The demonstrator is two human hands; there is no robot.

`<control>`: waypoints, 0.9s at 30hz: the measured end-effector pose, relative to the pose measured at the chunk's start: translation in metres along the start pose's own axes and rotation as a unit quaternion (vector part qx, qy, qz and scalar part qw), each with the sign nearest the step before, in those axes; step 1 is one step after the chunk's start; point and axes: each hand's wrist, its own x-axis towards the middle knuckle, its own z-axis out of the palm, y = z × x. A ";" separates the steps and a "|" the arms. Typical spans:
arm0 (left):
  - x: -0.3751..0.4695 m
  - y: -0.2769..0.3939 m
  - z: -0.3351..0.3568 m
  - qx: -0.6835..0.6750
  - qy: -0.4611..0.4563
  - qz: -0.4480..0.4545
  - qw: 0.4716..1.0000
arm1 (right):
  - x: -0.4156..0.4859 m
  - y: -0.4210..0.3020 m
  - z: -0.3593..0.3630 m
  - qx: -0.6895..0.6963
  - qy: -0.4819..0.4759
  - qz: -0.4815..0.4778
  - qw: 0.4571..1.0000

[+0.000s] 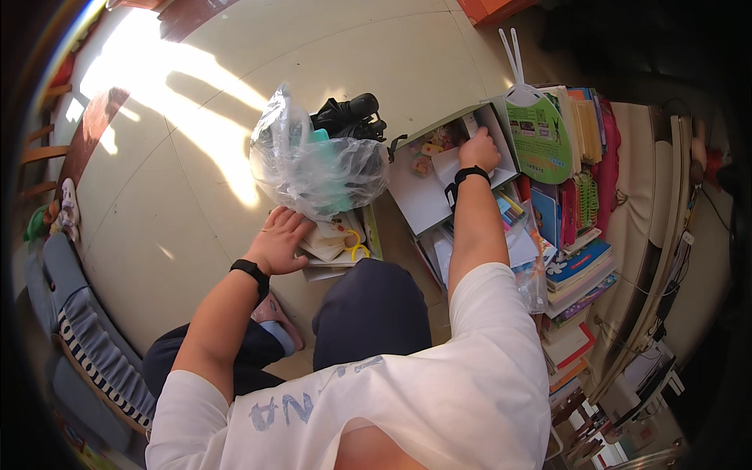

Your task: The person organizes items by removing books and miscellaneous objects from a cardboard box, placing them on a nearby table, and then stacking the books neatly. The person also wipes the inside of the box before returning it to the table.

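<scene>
My left hand (pixel 281 241) lies flat at the side of a box, fingers spread over cream paper pieces (pixel 324 245). A yellow ring-shaped item (pixel 356 244) lies beside them. Just beyond my fingers sits a crumpled clear plastic bag (pixel 317 170) with mint-green contents. My right hand (pixel 480 151) reaches into an open white-lined box (pixel 420 202), its fingers curled near a white piece (pixel 452 167). The fingertips are hidden, so a grip cannot be made out. Small colourful items (pixel 426 158) lie in the box by that hand.
A black folded object (pixel 352 114) lies behind the bag. Stacked books (pixel 578 264) and a green round hand fan (pixel 540 132) stand at the right. Beneath my right forearm is a clear bag of stationery (pixel 531 258). Tiled floor (pixel 352 53) spreads ahead; a blue-cushioned seat (pixel 88 311) is at left.
</scene>
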 end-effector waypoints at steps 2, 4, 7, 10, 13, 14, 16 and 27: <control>0.000 0.000 0.001 0.000 0.001 -0.002 1.000 | 0.003 0.002 -0.002 0.009 0.004 -0.016 1.000; 0.000 0.000 0.003 0.002 -0.004 -0.006 1.000 | -0.002 0.010 -0.006 0.020 0.000 -0.017 1.000; 0.000 0.001 0.002 0.002 0.007 -0.004 1.000 | -0.004 0.017 -0.020 0.044 0.012 -0.016 0.999; 0.002 0.002 0.001 -0.006 -0.027 -0.017 0.999 | -0.006 0.027 -0.036 0.071 0.001 -0.001 0.997; 0.002 0.001 0.000 -0.013 -0.029 -0.015 0.999 | -0.003 0.034 -0.048 0.104 -0.033 -0.005 0.994; 0.002 0.001 0.001 -0.009 -0.018 -0.009 1.000 | -0.001 0.035 -0.050 0.101 -0.026 -0.008 0.995; 0.001 0.001 0.001 0.006 -0.002 -0.001 1.000 | 0.003 0.036 -0.050 0.091 -0.013 -0.010 0.996; -0.001 0.000 0.000 0.006 -0.005 -0.005 1.000 | 0.003 0.042 -0.036 0.066 -0.058 -0.030 0.996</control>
